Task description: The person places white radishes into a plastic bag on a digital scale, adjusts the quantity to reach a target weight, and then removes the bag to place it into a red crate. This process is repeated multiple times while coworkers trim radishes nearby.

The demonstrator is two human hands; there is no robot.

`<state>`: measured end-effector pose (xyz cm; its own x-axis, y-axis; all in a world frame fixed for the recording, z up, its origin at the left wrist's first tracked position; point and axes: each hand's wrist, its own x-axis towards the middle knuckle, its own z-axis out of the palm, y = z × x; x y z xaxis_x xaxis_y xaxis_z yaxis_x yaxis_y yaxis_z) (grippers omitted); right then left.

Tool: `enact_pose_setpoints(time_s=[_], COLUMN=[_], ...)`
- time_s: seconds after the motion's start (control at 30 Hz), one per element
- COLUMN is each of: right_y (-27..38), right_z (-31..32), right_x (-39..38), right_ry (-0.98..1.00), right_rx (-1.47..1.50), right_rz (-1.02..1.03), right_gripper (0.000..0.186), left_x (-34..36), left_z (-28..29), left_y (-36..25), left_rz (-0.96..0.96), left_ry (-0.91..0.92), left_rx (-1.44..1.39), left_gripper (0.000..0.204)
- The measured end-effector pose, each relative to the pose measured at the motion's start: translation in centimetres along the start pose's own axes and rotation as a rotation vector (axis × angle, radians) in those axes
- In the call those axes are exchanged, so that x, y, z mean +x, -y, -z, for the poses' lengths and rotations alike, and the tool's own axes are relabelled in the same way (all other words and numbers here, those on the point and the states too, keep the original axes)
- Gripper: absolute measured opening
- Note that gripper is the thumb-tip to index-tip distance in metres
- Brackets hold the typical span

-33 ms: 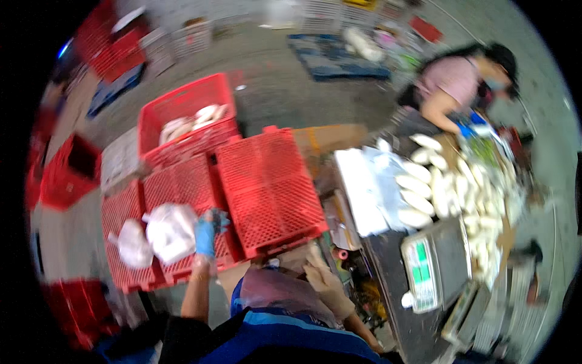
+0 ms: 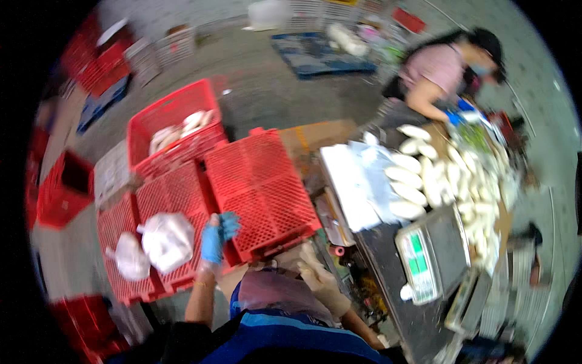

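Observation:
My left hand (image 2: 215, 242), in a blue glove, is stretched over the red crates, open and with nothing in it. Just to its left lies a knotted white plastic bag (image 2: 168, 242), with a smaller white bag (image 2: 131, 257) beside it. Both bags rest on upturned red crates (image 2: 173, 193); their contents are hidden. A taller upturned red crate (image 2: 260, 191) is at my left hand's fingertips. Low in front of my apron, my right hand (image 2: 322, 285) wears a pale glove; its fingers extend forward, holding nothing, near that crate's front edge.
To the right, a dark table (image 2: 388, 261) bears a scale (image 2: 418, 262), a white foam slab (image 2: 345, 185) and many pale, long vegetables (image 2: 407, 193). An open red crate (image 2: 176, 115) with similar pieces stands behind. A co-worker (image 2: 433, 73) in blue gloves leans over the table's far end.
My left hand has moved right, away from the larger white bag, and its fingers are more spread. The whole view has shifted slightly. My right hand stays by the apron.

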<state>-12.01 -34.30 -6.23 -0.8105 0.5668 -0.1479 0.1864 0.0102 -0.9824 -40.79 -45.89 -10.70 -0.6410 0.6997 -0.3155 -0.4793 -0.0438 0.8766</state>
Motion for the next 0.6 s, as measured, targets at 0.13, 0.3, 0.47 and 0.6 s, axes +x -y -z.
enact_pose_setpoints(time_s=[0.13,0.3,0.47,0.6], right_y=[-3.6,3.4,-3.9,-4.1], right_z=[1.0,5.7,8.8,12.4], right_x=[0.3,-3.4,-7.4,-10.0], right_ry=[-0.022,-0.037,-0.284,-0.334], right_rx=[0.53,0.908,0.813,0.857], right_rz=[-0.126,-0.054,-0.285,-0.191], right_gripper=[0.063,0.053,0.04,0.036], left_x=[-3.5,-7.0,-6.8,-5.3], left_z=[-19.2,-30.7,-35.2,-37.2], left_y=[-0.1,0.9,7.2,11.9], left_rz=[0.408,0.602,0.855,0.81], left_ry=[0.88,1.05,1.004,0.907], left_rx=[-0.502,-0.375,-0.267,-0.174], left_gripper=[0.094,0.082,0.073,0.062])
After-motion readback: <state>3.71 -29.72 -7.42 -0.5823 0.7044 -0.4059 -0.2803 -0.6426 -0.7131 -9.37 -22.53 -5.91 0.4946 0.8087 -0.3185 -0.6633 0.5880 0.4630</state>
